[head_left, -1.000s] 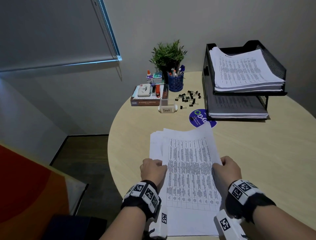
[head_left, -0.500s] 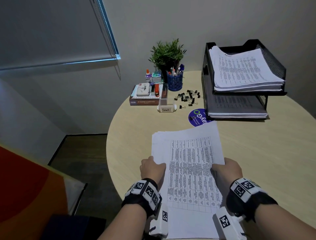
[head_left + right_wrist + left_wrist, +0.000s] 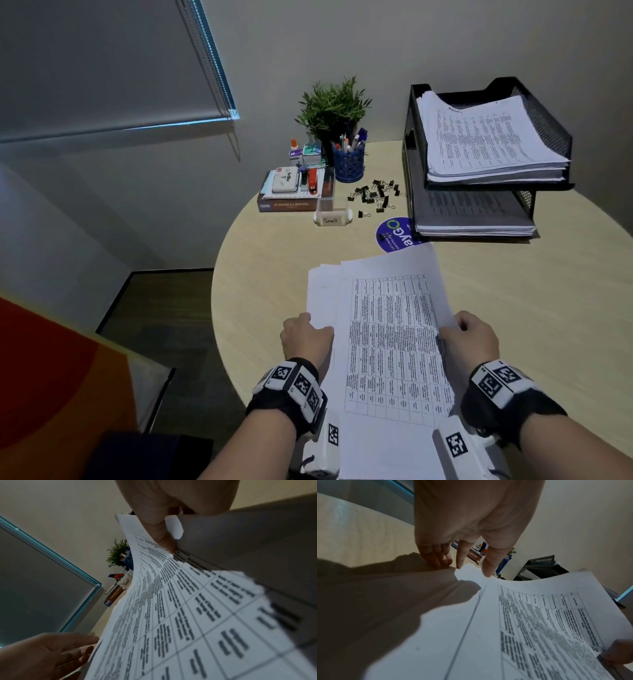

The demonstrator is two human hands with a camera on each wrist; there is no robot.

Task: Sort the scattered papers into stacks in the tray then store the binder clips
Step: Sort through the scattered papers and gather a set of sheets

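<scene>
A stack of printed table sheets (image 3: pixel 387 342) lies on the round table in front of me, its sheets fanned out of line at the left. My left hand (image 3: pixel 306 337) sets fairly straight fingers (image 3: pixel 436 562) against the stack's left edge, thumb over the paper. My right hand (image 3: pixel 469 334) pinches the right edge, thumb (image 3: pixel 164 538) on top, and that edge curls up. The black two-tier mesh tray (image 3: pixel 548 130) stands at the far right with paper in both tiers. Black binder clips (image 3: pixel 375 197) lie scattered left of it, next to a clear box labelled "Small" (image 3: pixel 332 219).
At the back left are a potted plant (image 3: pixel 332 106), a blue pen cup (image 3: pixel 348 166) and a book (image 3: pixel 291 205) with a stapler and stationery on top. A round purple sticker (image 3: pixel 394 236) lies just beyond the stack. Bare tabletop (image 3: pixel 531 308) extends to the right.
The stack has shifted slightly away from me and to the right between both hands. Its right edge now curls up more in my right hand.
</scene>
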